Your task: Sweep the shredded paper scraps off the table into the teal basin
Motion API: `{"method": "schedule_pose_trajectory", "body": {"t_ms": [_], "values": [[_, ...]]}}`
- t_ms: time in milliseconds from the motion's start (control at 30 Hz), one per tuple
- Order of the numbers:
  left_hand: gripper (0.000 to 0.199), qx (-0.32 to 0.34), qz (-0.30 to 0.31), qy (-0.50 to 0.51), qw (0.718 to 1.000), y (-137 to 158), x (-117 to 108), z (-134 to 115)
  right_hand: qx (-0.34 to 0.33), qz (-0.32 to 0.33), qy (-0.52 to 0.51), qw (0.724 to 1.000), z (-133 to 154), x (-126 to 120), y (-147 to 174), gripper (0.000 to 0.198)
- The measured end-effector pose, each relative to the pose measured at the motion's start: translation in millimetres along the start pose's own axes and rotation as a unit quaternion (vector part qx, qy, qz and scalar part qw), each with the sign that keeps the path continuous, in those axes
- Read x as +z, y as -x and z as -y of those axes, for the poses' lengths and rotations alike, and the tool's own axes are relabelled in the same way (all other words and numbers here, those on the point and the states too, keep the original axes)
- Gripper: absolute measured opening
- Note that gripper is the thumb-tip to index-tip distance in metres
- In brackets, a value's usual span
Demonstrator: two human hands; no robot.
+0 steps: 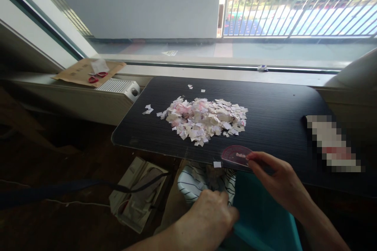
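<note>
- Your right fingers (262, 157) pinch the pink protractor (231, 152), apparently sweeping paper scraps (206, 121).
- Your left fingers (219, 200) curl, grip unclear; the next stroke likely needs a steady striped bag (187, 184).

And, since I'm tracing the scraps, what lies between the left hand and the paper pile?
In the head view: the striped bag, then a white scrap at the near edge of the table, then its dark surface up to the pile.
</note>
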State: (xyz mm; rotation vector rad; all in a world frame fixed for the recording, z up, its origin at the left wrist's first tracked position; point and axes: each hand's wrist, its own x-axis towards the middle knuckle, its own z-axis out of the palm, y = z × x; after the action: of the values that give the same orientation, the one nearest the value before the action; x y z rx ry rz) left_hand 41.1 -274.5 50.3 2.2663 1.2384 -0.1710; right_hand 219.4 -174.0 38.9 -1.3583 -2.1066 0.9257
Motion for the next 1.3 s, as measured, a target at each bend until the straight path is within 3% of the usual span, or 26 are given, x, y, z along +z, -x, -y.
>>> {"method": "schedule_pose_trajectory", "body": {"t_ms": [200,433,667,900,1067,1167,1300], "values": [[0.007,-0.03,-0.002,-0.012,0.999,5,1,-2,-0.039,0.078,-0.012,0.996,13,7,0,0.017],[0.006,-0.013,0.014,-0.053,0.998,36,9,-14,0.01,-0.044,-0.016,0.999,-10,-3,-4,0.026],[0.013,-0.059,-0.061,-0.093,0.992,54,42,-30,0.045,-0.041,0.0,0.998,-24,-1,-16,0.037],[0.013,-0.069,-0.062,-0.096,0.991,57,40,-38,0.047,-0.07,0.009,0.996,-16,-7,-23,0.029],[0.013,-0.059,-0.048,-0.082,0.994,53,36,-35,0.036,-0.058,-0.006,0.998,-19,-9,-21,0.035],[0.013,-0.052,-0.033,-0.069,0.996,47,31,-31,-0.016,-0.03,-0.051,0.998,3,8,-15,0.033],[0.01,-0.026,-0.006,-0.043,0.999,36,25,-28,-0.147,0.133,-0.077,0.977,56,46,-12,0.018]]}}
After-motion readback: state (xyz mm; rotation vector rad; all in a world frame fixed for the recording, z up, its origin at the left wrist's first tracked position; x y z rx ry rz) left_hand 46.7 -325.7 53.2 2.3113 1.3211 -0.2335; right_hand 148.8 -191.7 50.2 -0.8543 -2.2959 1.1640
